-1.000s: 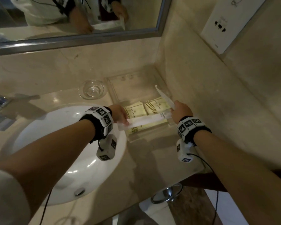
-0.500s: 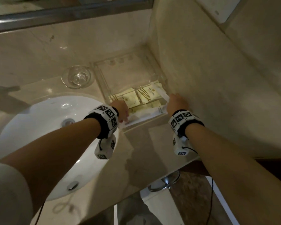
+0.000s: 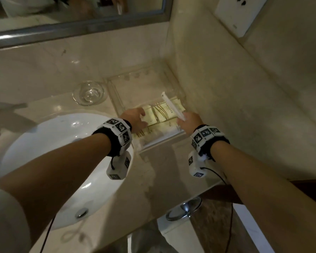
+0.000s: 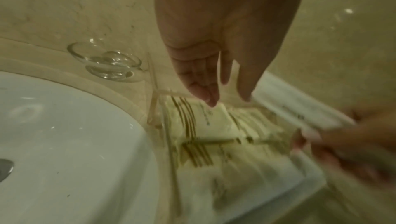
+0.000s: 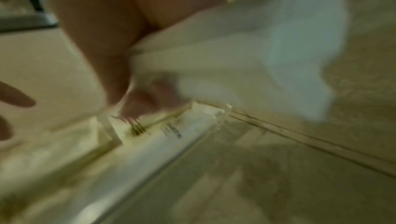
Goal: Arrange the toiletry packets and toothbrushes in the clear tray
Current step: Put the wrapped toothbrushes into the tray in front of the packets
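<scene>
A clear tray (image 3: 139, 92) stands in the counter's corner. Cream packets with gold stripes (image 3: 162, 114) lie flat in its near half, and a long white toothbrush packet (image 3: 159, 138) lies along its front wall. My left hand (image 3: 143, 117) reaches in from the left with straight fingers (image 4: 211, 99), the tips touching the left cream packet (image 4: 205, 119). My right hand (image 3: 182, 118) grips the lower end of a second white toothbrush packet (image 3: 171, 105), which slants up and away over the tray's right side. The right wrist view is blurred and shows this packet (image 5: 246, 58) against my palm.
A small glass dish (image 3: 88, 93) sits just left of the tray. The white sink basin (image 3: 49, 154) fills the counter's left. The marble side wall (image 3: 226, 106) runs close along the tray's right edge, with a mirror (image 3: 77, 10) above the back wall.
Both hands lowered one white toothbrush packet into the tray's front. My left hand let it go and moved onto the cream packets. My right hand kept the other packet raised.
</scene>
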`<state>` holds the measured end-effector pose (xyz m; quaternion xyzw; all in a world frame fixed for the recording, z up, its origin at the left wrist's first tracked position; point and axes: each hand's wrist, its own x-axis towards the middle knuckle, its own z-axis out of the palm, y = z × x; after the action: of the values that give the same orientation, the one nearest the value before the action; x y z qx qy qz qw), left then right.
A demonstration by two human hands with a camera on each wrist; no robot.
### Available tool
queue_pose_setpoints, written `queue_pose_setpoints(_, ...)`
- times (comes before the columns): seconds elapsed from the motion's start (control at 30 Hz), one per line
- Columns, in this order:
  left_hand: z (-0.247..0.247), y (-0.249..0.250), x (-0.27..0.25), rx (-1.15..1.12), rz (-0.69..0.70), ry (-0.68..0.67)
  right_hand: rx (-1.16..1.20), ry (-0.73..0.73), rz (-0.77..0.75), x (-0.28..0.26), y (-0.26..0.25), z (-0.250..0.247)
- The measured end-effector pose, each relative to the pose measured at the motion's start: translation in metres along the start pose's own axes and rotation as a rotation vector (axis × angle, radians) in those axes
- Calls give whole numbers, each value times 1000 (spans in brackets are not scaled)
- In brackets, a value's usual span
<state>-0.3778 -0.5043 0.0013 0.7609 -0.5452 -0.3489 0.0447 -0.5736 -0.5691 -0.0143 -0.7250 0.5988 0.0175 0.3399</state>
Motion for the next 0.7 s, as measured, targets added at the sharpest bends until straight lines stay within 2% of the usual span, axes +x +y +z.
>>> queue_pose_setpoints(0.1, -14, 1, -1, -262, 75, 102, 193, -259, -20, -8, -11, -1)
queue_pose_setpoints(0.23, -31, 1, -12, -487, 155, 109, 200, -449, -89, -14, -35, -8)
queue_pose_setpoints(0.4, -45, -21, -18, -304, 182, 140, 187, -581, -135, -16, -59, -11)
queue_pose_setpoints(0.57, -50, -40, -29, -385, 201, 80, 198, -693, -74, -17, -63, -14)
queue_pose_setpoints(0.7, -49, -53, -30, -405, 146, 115, 206, -711, 14, -16, -58, -18)
